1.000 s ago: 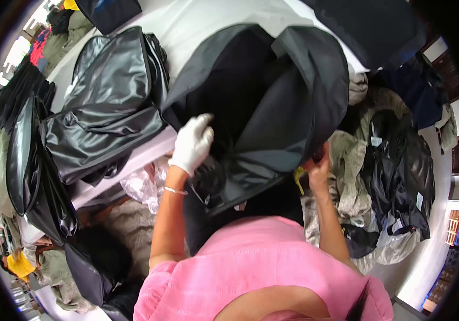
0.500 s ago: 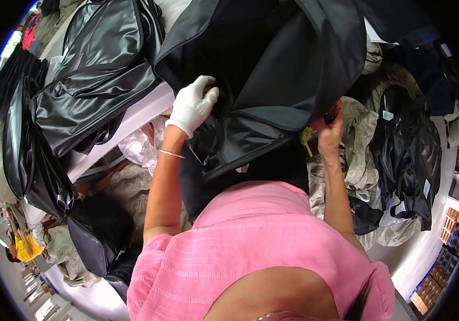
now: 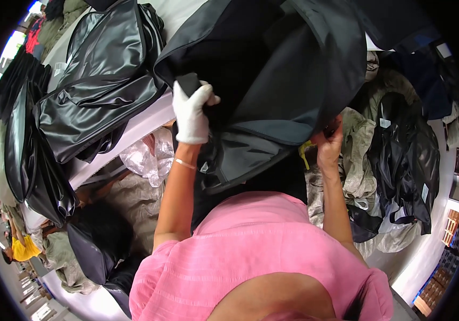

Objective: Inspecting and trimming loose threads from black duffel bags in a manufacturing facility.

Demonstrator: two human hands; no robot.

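A large black fabric bag (image 3: pixel 293 80) gapes in front of me, its dark inside showing and its lower edge hanging over my lap. In a white knit glove, my left hand (image 3: pixel 193 115) grips a fold of the bag's black fabric at the left of the opening; a dark flap sticks up between thumb and fingers. My bare right hand (image 3: pixel 330 144) is closed at the bag's lower right edge around something dark, which the curled fingers partly hide. A yellow strip (image 3: pixel 305 152) hangs just left of that hand.
Shiny black bags (image 3: pixel 101 69) lie on the white table (image 3: pixel 127 134) to the left. Clear plastic wrap (image 3: pixel 149 158) sits below its edge. Khaki cloth (image 3: pixel 358 144) and more black bags (image 3: pixel 406 155) are heaped at right. A person in yellow (image 3: pixel 23 249) is far left.
My left hand has turned upright and closed, now gripping black fabric at the opening. The bag's lower left edge has shifted. My right hand stays nearly in place.
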